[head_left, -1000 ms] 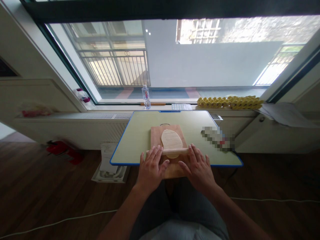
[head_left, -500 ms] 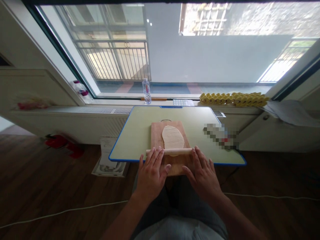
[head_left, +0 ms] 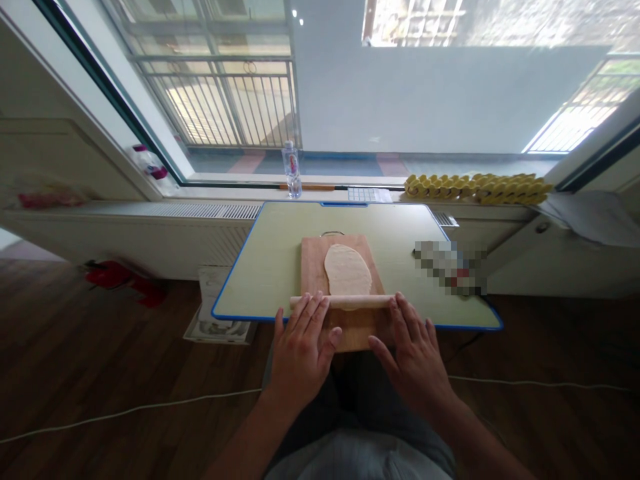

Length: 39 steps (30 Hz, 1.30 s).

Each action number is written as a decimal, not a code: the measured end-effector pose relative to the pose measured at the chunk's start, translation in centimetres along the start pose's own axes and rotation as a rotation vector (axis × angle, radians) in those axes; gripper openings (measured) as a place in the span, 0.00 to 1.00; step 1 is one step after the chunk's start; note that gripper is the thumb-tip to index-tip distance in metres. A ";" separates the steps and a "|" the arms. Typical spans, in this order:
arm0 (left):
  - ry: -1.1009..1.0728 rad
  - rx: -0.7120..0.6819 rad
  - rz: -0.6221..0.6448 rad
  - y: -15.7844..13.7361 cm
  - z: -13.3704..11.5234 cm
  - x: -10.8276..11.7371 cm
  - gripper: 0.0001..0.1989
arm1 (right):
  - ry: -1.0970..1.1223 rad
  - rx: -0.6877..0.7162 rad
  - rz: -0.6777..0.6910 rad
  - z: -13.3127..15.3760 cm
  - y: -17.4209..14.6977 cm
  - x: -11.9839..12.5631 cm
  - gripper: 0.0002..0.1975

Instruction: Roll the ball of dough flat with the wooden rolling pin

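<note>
A wooden rolling pin point(head_left: 356, 302) lies crosswise over the near end of a flat oval sheet of dough point(head_left: 347, 270). Under the dough is a wooden cutting board point(head_left: 313, 257), its near end towards my lap. My left hand point(head_left: 303, 350) rests on the pin's left end, fingers stretched forward over it and thumb held out to the side. At the pin's right end, my right hand point(head_left: 413, 347) lies palm down with straight fingers on it. Neither hand is wrapped round the pin. A thin strip of dough shows on the near side of the pin.
The board sits on a pale folding table point(head_left: 265, 267) with a blue rim. A blurred-out object point(head_left: 447, 268) lies at the right. On the sill stand a clear bottle point(head_left: 291, 170) and yellow egg trays point(head_left: 477, 189). A red fire extinguisher point(head_left: 125, 283) is on the floor left.
My view has tilted down slightly, so the window and sill appear higher. My right hand sits a little further right on the pin. The dough looks the same.
</note>
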<state>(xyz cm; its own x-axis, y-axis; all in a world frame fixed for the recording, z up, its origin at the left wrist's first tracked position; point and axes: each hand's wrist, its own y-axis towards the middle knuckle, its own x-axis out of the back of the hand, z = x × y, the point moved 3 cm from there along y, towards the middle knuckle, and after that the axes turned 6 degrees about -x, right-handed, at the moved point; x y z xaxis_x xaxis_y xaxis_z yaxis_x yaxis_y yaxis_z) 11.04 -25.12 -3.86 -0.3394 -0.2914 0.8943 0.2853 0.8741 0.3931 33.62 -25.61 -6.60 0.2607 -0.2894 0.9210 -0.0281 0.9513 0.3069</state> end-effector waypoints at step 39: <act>-0.015 -0.012 0.039 2.2 0.9 -0.3 0.30 | 0.014 -0.034 0.047 0.4 2.5 0.2 0.44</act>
<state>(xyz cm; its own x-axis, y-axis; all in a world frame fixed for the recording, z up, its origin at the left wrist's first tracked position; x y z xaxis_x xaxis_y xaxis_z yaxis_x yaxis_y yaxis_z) 10.97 -22.76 -3.40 -0.3410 -0.2516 0.9058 0.3089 0.8800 0.3607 33.17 -23.37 -5.55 0.2735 -0.2435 0.9306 -0.0073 0.9669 0.2551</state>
